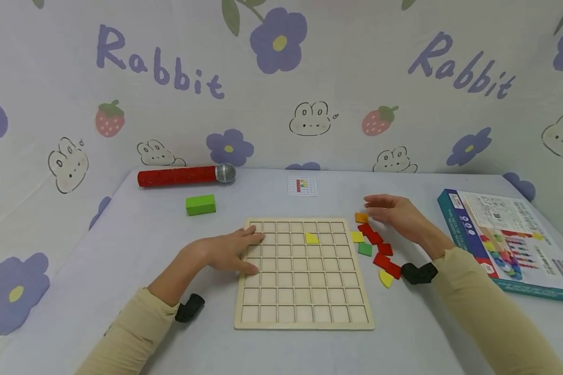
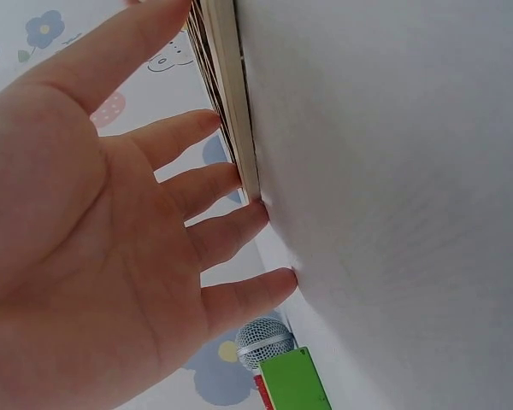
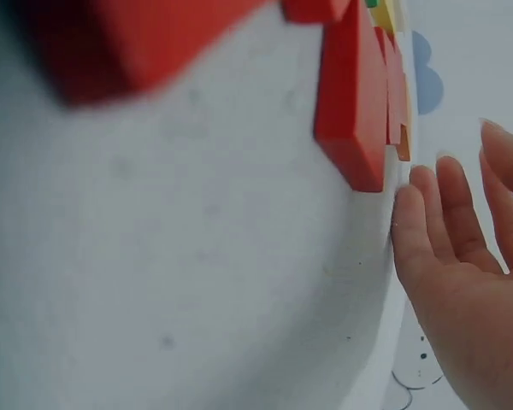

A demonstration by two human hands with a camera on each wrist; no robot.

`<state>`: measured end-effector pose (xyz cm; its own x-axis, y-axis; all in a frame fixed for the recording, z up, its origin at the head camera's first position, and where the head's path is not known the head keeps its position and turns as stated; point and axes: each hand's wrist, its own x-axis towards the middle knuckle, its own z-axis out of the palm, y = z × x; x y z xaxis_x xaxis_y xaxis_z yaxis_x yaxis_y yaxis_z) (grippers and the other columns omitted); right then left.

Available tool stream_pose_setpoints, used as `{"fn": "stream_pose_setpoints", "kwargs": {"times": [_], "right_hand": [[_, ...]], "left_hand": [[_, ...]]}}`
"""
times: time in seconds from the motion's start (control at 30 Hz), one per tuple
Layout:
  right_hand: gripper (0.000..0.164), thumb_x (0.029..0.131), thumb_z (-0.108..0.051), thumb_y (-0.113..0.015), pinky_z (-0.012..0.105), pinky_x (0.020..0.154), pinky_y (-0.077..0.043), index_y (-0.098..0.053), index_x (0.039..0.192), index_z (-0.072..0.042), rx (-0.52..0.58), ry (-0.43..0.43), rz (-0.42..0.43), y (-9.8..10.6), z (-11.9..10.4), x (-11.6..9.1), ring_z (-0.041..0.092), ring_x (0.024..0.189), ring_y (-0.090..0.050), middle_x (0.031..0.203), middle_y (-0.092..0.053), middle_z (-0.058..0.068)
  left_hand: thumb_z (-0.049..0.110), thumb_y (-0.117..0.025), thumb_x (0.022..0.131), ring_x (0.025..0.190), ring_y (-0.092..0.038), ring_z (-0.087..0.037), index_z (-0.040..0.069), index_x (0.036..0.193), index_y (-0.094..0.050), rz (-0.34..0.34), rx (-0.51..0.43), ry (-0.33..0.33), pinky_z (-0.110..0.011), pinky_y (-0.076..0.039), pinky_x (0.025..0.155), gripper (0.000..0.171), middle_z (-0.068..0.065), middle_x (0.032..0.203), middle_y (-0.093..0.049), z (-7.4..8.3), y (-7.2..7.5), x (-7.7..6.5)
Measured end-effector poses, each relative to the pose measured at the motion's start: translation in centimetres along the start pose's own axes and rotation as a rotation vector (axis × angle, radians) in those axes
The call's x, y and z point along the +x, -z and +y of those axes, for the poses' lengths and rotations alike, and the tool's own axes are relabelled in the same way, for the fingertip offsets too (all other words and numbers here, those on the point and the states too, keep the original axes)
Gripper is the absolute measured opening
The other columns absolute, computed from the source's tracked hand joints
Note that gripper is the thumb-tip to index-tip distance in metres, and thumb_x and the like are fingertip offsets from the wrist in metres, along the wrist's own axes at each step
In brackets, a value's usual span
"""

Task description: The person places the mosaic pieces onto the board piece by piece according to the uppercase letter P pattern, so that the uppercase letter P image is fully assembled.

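Observation:
A wooden grid board (image 1: 304,312) lies on the table, with a yellow quarter-round piece (image 1: 311,238) in one upper square. My left hand (image 1: 230,249) rests at the board's left edge with its fingers spread; in the left wrist view the fingertips touch the board's side (image 2: 232,94) and the table. My right hand (image 1: 396,214) hovers just right of an orange square (image 1: 361,217), fingers loosely bent, with nothing visibly held. Below it are several red pieces (image 1: 385,249), a yellow square (image 1: 357,237), a green square (image 1: 365,249) and another yellow quarter-round (image 1: 386,278).
Behind the board lies a small pattern card (image 1: 302,186) with coloured squares. A red microphone (image 1: 183,176) and a green block (image 1: 200,204) are at the back left. To the right stands a flat game box (image 1: 516,239). A printed cloth (image 1: 347,78) hangs behind the table.

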<state>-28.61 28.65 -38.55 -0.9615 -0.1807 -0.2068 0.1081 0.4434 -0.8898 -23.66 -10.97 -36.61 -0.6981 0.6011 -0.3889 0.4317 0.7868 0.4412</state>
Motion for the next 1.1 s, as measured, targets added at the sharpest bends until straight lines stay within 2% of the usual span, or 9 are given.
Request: {"fn": "stream_pose_setpoints", "kwargs": {"times": [0.13,0.37,0.53,0.73,0.9,1.0,1.1], "right_hand": [[0.047,0.094,-0.01,-0.059,0.053,0.104,-0.031,-0.046,0.139,-0.005,-0.119,0.038,0.007,-0.3,-0.1,0.5,0.036,0.128,-0.038,0.137,-0.047,0.02],[0.041,0.091,-0.003,-0.062,0.044,0.093,-0.046,-0.054,0.131,-0.001,-0.29,0.093,0.006,-1.3,-0.7,1.2,0.036,0.115,-0.049,0.127,-0.054,0.021],[0.039,0.089,-0.002,-0.062,0.045,0.094,-0.045,-0.056,0.128,0.001,-0.338,0.11,0.001,-1.5,-1.1,1.2,0.036,0.113,-0.05,0.124,-0.055,0.023],[0.04,0.088,-0.004,-0.066,0.045,0.095,-0.044,-0.057,0.127,0.001,-0.361,0.078,0.003,-1.5,-1.0,1.4,0.036,0.11,-0.05,0.121,-0.056,0.023],[0.04,0.086,-0.005,-0.068,0.039,0.086,-0.047,-0.059,0.125,-0.001,-0.378,0.057,0.023,-1.4,-1.0,1.4,0.034,0.102,-0.048,0.113,-0.054,0.021],[0.036,0.088,-0.007,-0.067,0.037,0.083,-0.047,-0.061,0.123,-0.002,-0.399,0.019,0.047,-1.4,-1.1,1.2,0.034,0.102,-0.047,0.112,-0.053,0.021],[0.034,0.089,-0.01,-0.066,0.039,0.086,-0.048,-0.062,0.122,-0.002,-0.406,-0.034,0.067,-1.2,-1.3,1.1,0.035,0.105,-0.047,0.117,-0.053,0.023]], "left_hand": [[0.037,-0.065,0.09,0.144,-0.006,-0.029,0.011,0.152,-0.023,0.001,0.003,0.0,-0.048,-0.015,0.112,0.079,-0.012,0.158,-0.009,0.0,0.0,0.0],[0.038,-0.066,0.09,0.144,-0.006,-0.029,0.012,0.152,-0.024,0.002,-0.002,0.006,-0.048,-0.016,0.112,0.079,-0.011,0.158,-0.009,0.1,-0.1,0.1],[0.038,-0.065,0.09,0.144,-0.006,-0.028,0.013,0.152,-0.024,0.006,0.0,0.006,-0.048,-0.016,0.112,0.079,-0.01,0.158,-0.01,0.0,-0.1,0.1],[0.038,-0.065,0.09,0.144,-0.005,-0.027,0.013,0.153,-0.024,0.005,-0.006,0.015,-0.048,-0.016,0.112,0.079,-0.01,0.158,-0.009,0.0,-0.1,0.0],[0.038,-0.065,0.09,0.144,-0.006,-0.027,0.013,0.153,-0.023,0.002,-0.013,0.013,-0.049,-0.017,0.111,0.079,-0.01,0.158,-0.009,0.1,-0.1,0.0],[0.038,-0.065,0.09,0.144,-0.006,-0.027,0.013,0.152,-0.023,0.002,-0.008,0.012,-0.048,-0.016,0.112,0.079,-0.011,0.158,-0.009,0.1,-0.1,0.0],[0.038,-0.065,0.091,0.144,-0.006,-0.028,0.012,0.152,-0.023,0.003,-0.004,0.012,-0.048,-0.016,0.112,0.079,-0.011,0.158,-0.009,0.2,0.0,-0.1]]}}
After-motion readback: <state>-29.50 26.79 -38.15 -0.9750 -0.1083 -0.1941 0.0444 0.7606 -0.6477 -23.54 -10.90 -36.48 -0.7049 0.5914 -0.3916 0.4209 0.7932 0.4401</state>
